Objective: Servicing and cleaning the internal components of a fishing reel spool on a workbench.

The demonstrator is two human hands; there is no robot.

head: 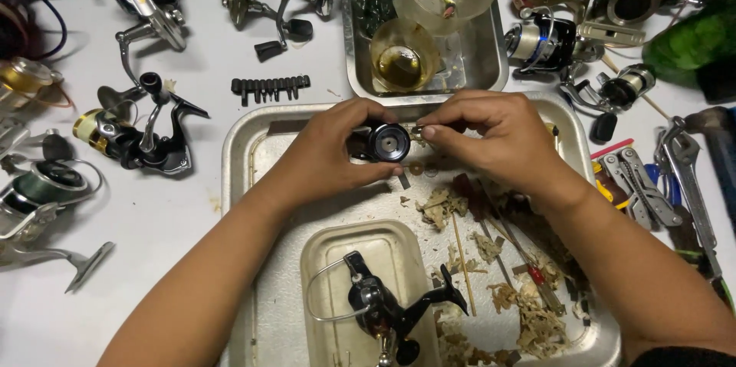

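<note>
Over the metal tray [238,183], left hand [326,156] fingers grip a black spool [387,142]; right hand [498,133] fingers pinch a small part [418,133] beside it.

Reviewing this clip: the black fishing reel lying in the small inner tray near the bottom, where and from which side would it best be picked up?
Probably by the black fishing reel's chunky middle body, coming straight down from above. It lies flat in the small inner tray, with the thin wire loop to its left and the pointed foot sticking out right; both look poor holds. Both the left hand and right hand are busy above.
</note>
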